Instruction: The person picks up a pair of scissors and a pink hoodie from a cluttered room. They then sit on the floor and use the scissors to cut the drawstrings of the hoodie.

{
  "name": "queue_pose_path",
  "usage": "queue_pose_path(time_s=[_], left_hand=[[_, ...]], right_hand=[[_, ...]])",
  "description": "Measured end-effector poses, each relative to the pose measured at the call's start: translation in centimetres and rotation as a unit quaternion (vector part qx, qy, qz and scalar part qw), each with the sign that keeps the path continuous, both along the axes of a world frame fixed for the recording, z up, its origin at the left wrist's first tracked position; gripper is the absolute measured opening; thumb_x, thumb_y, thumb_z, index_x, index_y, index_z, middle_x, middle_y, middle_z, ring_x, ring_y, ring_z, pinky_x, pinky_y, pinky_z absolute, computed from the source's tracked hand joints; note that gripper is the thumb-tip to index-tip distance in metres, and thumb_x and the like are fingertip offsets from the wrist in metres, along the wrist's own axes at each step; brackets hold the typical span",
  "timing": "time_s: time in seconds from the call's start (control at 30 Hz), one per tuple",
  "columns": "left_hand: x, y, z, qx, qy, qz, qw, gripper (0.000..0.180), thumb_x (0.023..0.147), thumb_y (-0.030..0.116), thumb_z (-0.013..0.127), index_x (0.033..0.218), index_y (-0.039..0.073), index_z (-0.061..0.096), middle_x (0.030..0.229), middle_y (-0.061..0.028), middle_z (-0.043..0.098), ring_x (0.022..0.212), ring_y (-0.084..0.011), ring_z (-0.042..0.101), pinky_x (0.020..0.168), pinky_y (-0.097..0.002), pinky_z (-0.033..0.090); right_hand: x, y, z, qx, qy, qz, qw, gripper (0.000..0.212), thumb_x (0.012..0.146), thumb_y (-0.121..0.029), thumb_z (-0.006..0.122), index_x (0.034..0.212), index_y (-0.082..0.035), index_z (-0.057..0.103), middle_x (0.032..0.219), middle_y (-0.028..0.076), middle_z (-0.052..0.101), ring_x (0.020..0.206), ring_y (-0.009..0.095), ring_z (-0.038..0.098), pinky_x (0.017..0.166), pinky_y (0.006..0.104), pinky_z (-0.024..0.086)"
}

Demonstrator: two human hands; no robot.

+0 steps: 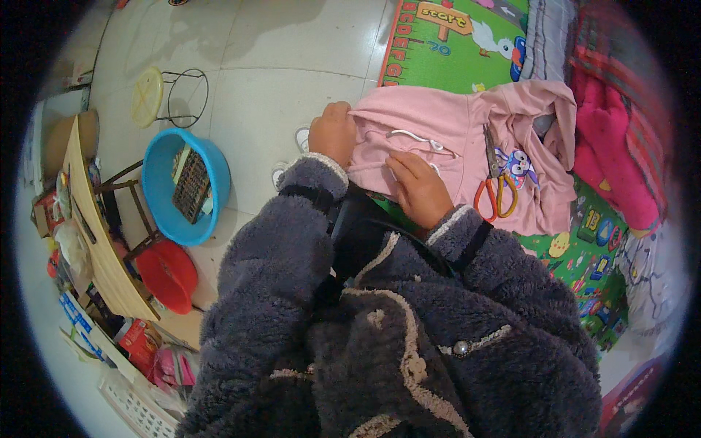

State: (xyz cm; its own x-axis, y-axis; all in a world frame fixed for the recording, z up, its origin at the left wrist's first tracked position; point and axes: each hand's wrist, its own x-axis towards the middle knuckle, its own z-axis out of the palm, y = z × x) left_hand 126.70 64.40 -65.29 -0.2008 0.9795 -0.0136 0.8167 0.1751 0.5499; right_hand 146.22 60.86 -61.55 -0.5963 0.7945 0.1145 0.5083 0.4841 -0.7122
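A pink cloth garment [460, 117] with a cartoon animal print is spread in front of me, partly over a green play mat. My left hand [334, 135] is closed on its left edge. Beside it, my right hand [423, 191] rests on the fabric with its fingers stretched out. A white cord [416, 137] lies across the cloth just beyond the right hand's fingertips. On the garment's right part lies a pair of scissors [494, 182], with one red-orange and one yellow handle, near the print.
To the left on the tiled floor stands a blue basin [151, 175] holding an abacus-like beaded thing [191, 188]. A red basin [169, 276], a stool with a yellow seat [148, 97] and a wooden table [91, 212] are also there. Pink bedding [613, 146] bounds the right side.
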Motion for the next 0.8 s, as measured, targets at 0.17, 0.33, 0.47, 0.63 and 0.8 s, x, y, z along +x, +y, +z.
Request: queue_pose_path(time_s=[0.17,0.33,0.47,0.63,0.8], left_hand=[[-0.1,-0.7,3.8,0.152,-0.008,-0.104,0.983,0.016,0.078,0.007,0.056,0.093,0.006,0.058,0.085,-0.0124,0.055,0.081,-0.0318,0.054,0.074,-0.0422,0.042],[-0.6,-1.4,5.9,0.2,-0.048,-0.148,0.967,0.022,0.066,0.0,0.059,0.087,0.006,0.058,0.081,-0.0106,0.05,0.077,-0.0309,0.05,0.068,-0.0405,0.04],[-1.4,-2.2,5.7,0.202,-0.029,-0.204,0.958,0.023,0.061,0.001,0.063,0.084,0.007,0.059,0.079,-0.0094,0.049,0.075,-0.0291,0.049,0.064,-0.0385,0.039],[-2.0,-3.5,5.3,0.158,-0.023,-0.227,0.961,0.026,0.058,0.001,0.064,0.084,0.007,0.06,0.077,-0.0086,0.048,0.074,-0.0281,0.049,0.064,-0.0373,0.039],[-2.2,-3.2,4.6,0.136,-0.021,-0.226,0.964,0.026,0.058,-0.001,0.063,0.083,0.007,0.06,0.077,-0.0092,0.048,0.075,-0.0287,0.05,0.065,-0.0374,0.04]], right_hand=[[-1.9,0.7,-0.5,0.033,-0.029,-0.035,0.998,0.045,0.075,-0.007,0.057,0.117,0.005,0.046,0.116,0.023,0.05,0.107,0.039,0.048,0.094,0.0435,0.038],[-3.4,1.1,-0.5,0.003,-0.001,-0.053,0.999,0.039,0.076,-0.01,0.056,0.111,0.006,0.048,0.114,0.026,0.05,0.104,0.041,0.047,0.089,0.0456,0.039],[-3.4,3.6,-1.6,-0.071,-0.196,-0.077,0.975,0.027,0.077,-0.014,0.054,0.099,0.001,0.058,0.104,0.024,0.057,0.091,0.039,0.054,0.076,0.0465,0.043],[-3.4,5.3,-4.3,0.046,-0.223,-0.078,0.971,0.032,0.08,-0.018,0.049,0.105,-0.004,0.061,0.107,0.021,0.059,0.097,0.035,0.057,0.085,0.0446,0.044],[-3.8,6.2,-5.7,0.006,-0.257,-0.059,0.965,0.035,0.082,-0.016,0.046,0.113,-0.004,0.058,0.118,0.019,0.055,0.108,0.033,0.052,0.094,0.0427,0.039]])
